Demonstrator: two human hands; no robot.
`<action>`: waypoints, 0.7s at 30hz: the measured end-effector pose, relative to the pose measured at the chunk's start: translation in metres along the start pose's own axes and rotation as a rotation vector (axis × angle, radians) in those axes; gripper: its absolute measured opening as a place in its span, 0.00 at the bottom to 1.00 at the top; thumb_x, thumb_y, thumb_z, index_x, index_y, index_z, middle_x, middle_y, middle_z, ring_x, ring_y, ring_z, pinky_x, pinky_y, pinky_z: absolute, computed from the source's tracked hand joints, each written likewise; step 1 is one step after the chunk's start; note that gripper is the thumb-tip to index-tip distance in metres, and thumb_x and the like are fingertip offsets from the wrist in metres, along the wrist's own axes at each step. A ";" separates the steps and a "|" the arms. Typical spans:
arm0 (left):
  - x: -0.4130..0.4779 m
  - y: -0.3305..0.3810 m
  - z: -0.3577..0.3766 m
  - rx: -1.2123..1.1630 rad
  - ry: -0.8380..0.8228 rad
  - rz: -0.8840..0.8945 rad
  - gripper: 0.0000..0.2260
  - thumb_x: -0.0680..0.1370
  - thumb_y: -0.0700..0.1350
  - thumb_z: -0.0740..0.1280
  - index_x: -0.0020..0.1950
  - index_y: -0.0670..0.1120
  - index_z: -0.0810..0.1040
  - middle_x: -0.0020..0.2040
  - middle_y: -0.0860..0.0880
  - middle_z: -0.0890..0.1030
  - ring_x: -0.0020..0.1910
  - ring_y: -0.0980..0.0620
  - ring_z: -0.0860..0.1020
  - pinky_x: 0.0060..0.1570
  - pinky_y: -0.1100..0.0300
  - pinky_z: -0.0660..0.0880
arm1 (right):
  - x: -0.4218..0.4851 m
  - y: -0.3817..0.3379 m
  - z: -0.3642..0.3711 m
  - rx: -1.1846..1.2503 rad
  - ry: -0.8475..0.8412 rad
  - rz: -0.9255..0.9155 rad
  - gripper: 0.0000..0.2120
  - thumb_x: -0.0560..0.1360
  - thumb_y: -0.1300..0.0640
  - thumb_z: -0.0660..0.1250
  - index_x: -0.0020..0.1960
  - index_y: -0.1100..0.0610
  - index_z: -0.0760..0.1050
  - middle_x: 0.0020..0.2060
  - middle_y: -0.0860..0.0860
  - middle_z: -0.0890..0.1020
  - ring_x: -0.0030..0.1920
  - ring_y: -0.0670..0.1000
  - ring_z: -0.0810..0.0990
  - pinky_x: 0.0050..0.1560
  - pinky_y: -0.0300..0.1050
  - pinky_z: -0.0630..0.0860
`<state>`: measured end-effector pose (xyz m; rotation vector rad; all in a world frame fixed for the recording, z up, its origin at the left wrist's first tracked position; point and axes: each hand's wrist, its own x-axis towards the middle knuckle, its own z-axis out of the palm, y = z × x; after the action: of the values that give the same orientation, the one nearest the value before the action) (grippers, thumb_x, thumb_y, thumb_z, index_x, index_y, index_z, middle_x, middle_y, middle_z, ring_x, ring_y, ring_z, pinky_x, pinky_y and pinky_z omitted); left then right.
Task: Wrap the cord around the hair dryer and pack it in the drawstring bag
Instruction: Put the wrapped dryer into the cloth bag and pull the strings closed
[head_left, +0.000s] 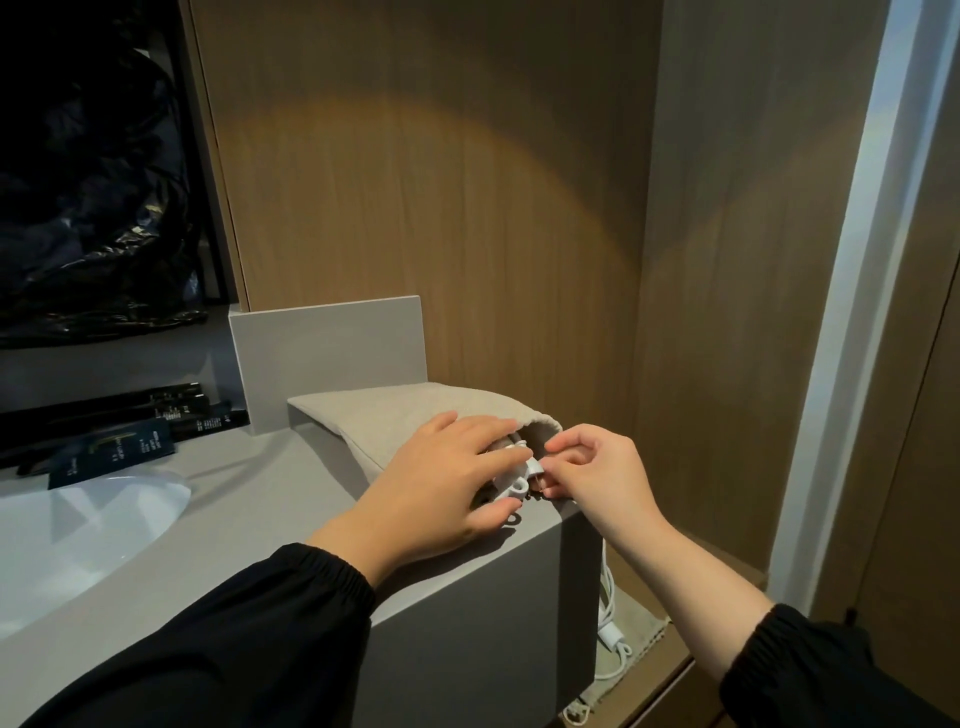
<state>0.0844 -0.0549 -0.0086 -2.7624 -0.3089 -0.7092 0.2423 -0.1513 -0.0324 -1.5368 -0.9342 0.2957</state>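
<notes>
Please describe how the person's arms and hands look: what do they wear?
Both arms wear loose black sleeves with gathered elastic cuffs; the left sleeve ends near the wrist, the right sleeve at mid-forearm. The left hand and right hand are bare, no gloves, rings or watch visible.

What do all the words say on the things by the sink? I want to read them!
Dark sachet beside the sink: pale print on it, too small and blurred to read.
Black packets behind the sachet: white label print, also too small to read.
Drawstring bag, white cord and countertop: no writing visible.
So nothing here can be read word for word.
</notes>
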 end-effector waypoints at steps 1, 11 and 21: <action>0.000 0.000 0.001 0.005 -0.001 0.004 0.20 0.75 0.60 0.57 0.61 0.55 0.77 0.67 0.51 0.75 0.66 0.50 0.72 0.66 0.53 0.62 | 0.000 0.001 0.000 -0.025 -0.004 -0.024 0.04 0.74 0.65 0.70 0.45 0.57 0.79 0.36 0.55 0.83 0.34 0.50 0.84 0.39 0.39 0.82; 0.005 0.002 0.007 0.042 -0.047 -0.023 0.18 0.74 0.53 0.64 0.63 0.56 0.74 0.72 0.53 0.68 0.70 0.51 0.64 0.69 0.51 0.59 | -0.001 0.004 0.002 -0.125 -0.043 -0.080 0.11 0.71 0.65 0.73 0.49 0.53 0.77 0.40 0.49 0.80 0.40 0.47 0.80 0.35 0.29 0.75; 0.004 0.001 0.010 0.083 0.022 -0.014 0.14 0.72 0.52 0.68 0.58 0.54 0.78 0.68 0.52 0.73 0.67 0.49 0.69 0.66 0.51 0.64 | 0.018 0.010 0.012 -0.330 -0.024 -0.059 0.02 0.77 0.57 0.67 0.48 0.54 0.78 0.41 0.47 0.80 0.44 0.48 0.79 0.38 0.34 0.73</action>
<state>0.0924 -0.0518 -0.0148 -2.6752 -0.3454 -0.7138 0.2498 -0.1299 -0.0383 -1.8047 -1.0849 0.1214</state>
